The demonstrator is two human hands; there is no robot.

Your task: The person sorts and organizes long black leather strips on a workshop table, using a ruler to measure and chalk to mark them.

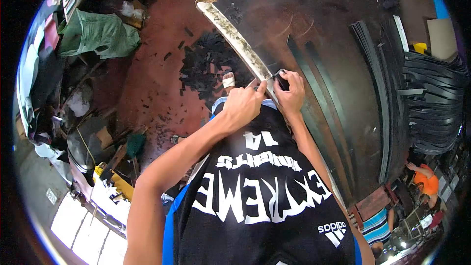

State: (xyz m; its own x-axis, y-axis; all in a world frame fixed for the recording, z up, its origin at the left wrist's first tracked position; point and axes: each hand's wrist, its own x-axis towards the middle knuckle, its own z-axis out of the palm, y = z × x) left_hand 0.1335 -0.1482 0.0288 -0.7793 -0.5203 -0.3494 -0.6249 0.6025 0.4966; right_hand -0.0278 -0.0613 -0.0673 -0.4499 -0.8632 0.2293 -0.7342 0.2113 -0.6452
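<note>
My left hand is closed at the worn edge of the dark table, its index finger pressed near the pale border. What it grips is hidden behind the fingers. Just to its right, my right hand pinches a small black piece over the same edge, thumb and fingers bent round it. The two hands are close together in front of my black jersey. Long, flat dark strips lie lengthwise on the table, to the right of my right hand.
More black strips lie bunched farther right, beside a thick bundle of strips. Black scraps litter the reddish floor left of the table. Green cloth hangs over clutter at left. A person in orange is at lower right.
</note>
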